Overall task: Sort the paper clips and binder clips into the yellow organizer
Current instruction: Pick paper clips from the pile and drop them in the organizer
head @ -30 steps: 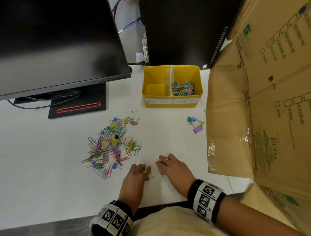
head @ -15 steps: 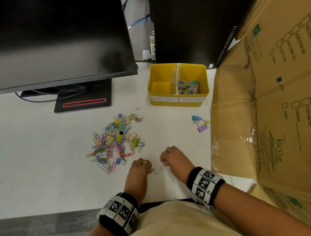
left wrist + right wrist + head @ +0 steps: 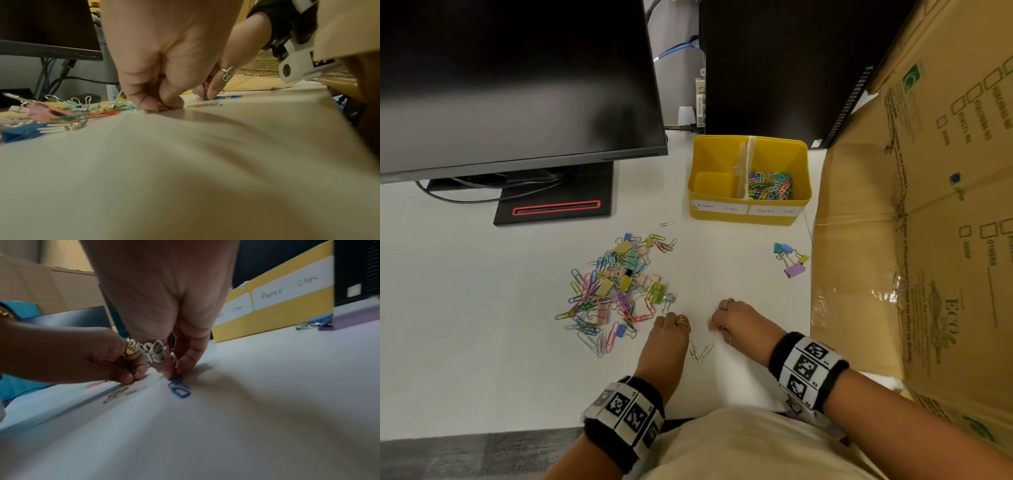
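Head view shows both hands low on the white surface (image 3: 482,308), just right of the mixed pile of clips (image 3: 616,291). The left hand (image 3: 667,337) sits at the pile's near-right edge with its fingers curled down to the surface; the left wrist view shows thumb and fingertips pressed together on a small clip, though which clip I cannot tell. The right hand (image 3: 736,322) is just beside it, and the right wrist view shows its fingers (image 3: 190,353) pinching a blue paper clip (image 3: 179,388) that lies flat, with a few more clips gathered up in the same grip. A few silver paper clips (image 3: 700,351) lie loose between the two wrists.

Working side by side like this probably lets each hand pull paper clips out of the pile's edge, where they can be slid free without tangling with the binder clips.

Farther back stands the yellow organizer (image 3: 748,214), split by a divider, with handwritten labels reading "Binder Clips" on the left and "Paper Clips" on the right. The right compartment holds a heap of coloured paper clips (image 3: 770,185); the left looks empty. A small group of binder clips (image 3: 791,258) lies apart near the cardboard box (image 3: 911,240), seemingly set aside for later. Most of the pile remains unsorted, so the task seems early.
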`<state>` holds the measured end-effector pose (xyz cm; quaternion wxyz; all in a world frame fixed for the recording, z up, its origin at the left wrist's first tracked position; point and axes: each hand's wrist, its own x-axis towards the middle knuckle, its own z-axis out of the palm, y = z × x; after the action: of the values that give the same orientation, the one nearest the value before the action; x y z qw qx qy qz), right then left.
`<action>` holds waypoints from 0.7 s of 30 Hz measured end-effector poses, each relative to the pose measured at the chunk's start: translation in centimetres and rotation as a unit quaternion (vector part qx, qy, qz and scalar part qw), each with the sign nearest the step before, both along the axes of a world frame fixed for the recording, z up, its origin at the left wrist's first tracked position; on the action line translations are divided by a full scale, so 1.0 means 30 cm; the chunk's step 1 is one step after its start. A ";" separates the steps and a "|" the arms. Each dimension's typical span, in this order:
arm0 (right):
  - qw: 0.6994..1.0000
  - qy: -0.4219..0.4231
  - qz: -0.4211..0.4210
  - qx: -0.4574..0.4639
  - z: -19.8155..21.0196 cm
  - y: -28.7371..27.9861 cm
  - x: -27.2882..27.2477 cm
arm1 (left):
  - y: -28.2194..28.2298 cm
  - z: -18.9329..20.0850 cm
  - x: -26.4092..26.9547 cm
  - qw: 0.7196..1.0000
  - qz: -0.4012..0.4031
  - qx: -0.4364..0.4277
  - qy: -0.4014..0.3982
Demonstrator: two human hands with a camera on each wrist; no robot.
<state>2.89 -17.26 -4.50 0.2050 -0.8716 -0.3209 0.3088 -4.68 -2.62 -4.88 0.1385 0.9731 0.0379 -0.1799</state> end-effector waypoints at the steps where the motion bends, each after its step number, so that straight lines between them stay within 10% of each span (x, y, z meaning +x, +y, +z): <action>1: 1.000 0.007 -0.022 0.009 0.005 -0.007 0.017 | 0.003 0.008 0.011 1.000 -0.008 -0.007 -0.004; 9: 0.911 0.136 -0.322 0.218 0.114 -0.134 0.176 | 0.000 0.198 0.280 0.962 0.114 -0.247 -0.021; 15: 0.801 0.060 -0.484 0.347 0.301 -0.158 0.478 | -0.146 0.392 0.660 0.921 0.137 -0.343 -0.122; 21: 0.913 -0.101 -0.379 0.116 0.269 -0.144 0.653 | -0.254 0.360 0.881 0.978 0.066 -0.172 -0.097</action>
<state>22.47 -21.58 3.56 0.3731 -0.9242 -0.0192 0.0792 21.75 -10.24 5.92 0.3181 0.9430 0.0574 -0.0788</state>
